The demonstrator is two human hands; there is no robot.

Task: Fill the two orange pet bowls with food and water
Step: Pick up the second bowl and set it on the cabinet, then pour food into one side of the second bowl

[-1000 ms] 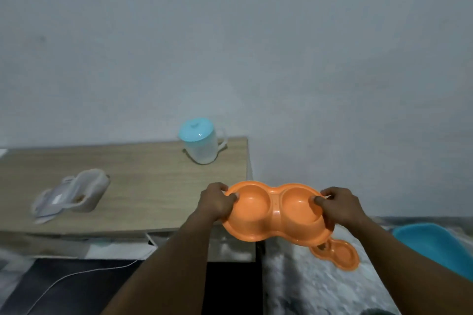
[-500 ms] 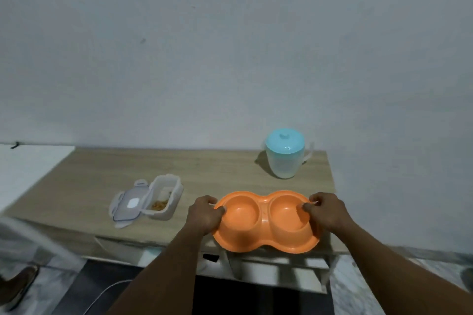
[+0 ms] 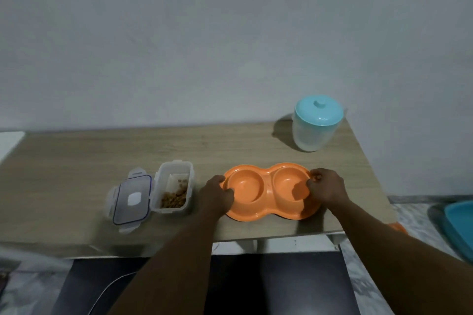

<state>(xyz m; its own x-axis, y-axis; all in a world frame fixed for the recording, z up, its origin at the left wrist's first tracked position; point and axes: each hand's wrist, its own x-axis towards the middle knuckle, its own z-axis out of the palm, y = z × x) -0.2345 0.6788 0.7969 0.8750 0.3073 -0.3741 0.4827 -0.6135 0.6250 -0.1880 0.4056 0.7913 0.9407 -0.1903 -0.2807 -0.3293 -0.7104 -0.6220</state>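
An orange double pet bowl (image 3: 266, 194) lies flat on the wooden table (image 3: 76, 161), near its front right. Both wells look empty. My left hand (image 3: 216, 195) grips the bowl's left rim, thumb inside the left well. My right hand (image 3: 325, 188) grips the right rim, fingers curled over the edge. Left of the bowl stands an open clear food container (image 3: 174, 186) with brown kibble in it, and its clear lid (image 3: 131, 198) lies beside it. A pale jug with a light blue lid (image 3: 316, 123) stands at the table's back right corner.
A grey wall rises right behind the table. A second orange piece (image 3: 398, 226) peeks out on the floor by the table's right edge, and a blue tub (image 3: 458, 225) sits further right. A white cable (image 3: 107, 291) runs over the dark floor below.
Both hands carried the orange bowl from beyond the table's right end onto the tabletop and lowered it flat. The view swung left and down, bringing the food container and lid closer.
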